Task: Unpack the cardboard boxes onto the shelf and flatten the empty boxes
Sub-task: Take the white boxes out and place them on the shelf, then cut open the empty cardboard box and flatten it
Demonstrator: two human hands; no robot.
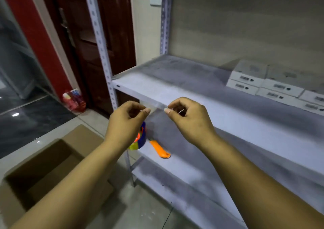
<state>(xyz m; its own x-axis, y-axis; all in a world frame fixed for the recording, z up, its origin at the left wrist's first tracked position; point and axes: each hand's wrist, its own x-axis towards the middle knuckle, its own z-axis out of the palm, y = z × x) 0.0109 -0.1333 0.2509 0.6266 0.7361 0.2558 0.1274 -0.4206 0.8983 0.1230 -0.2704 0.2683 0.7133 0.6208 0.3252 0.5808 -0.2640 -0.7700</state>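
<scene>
1. Broadly, the shelf (175,88) fills the right side, a grey metal rack with several boards and perforated uprights.
2. An open cardboard box (43,172) stands on the tiled floor at lower left, just beside the rack; its inside is dark and no contents can be made out.
3. White boxes (263,85) sit stacked in two layers at the far right of the upper board.
4. Both hands hover in front of that board's front edge. The left hand (126,122) and the right hand (189,118) have curled fingers pinching the two ends of a clear strip (157,106), seemingly tape, stretched between them.
5. On the lower board lie an orange cutter (160,150) and, partly hidden behind the left wrist, a blue-and-yellow object (140,141).
</scene>
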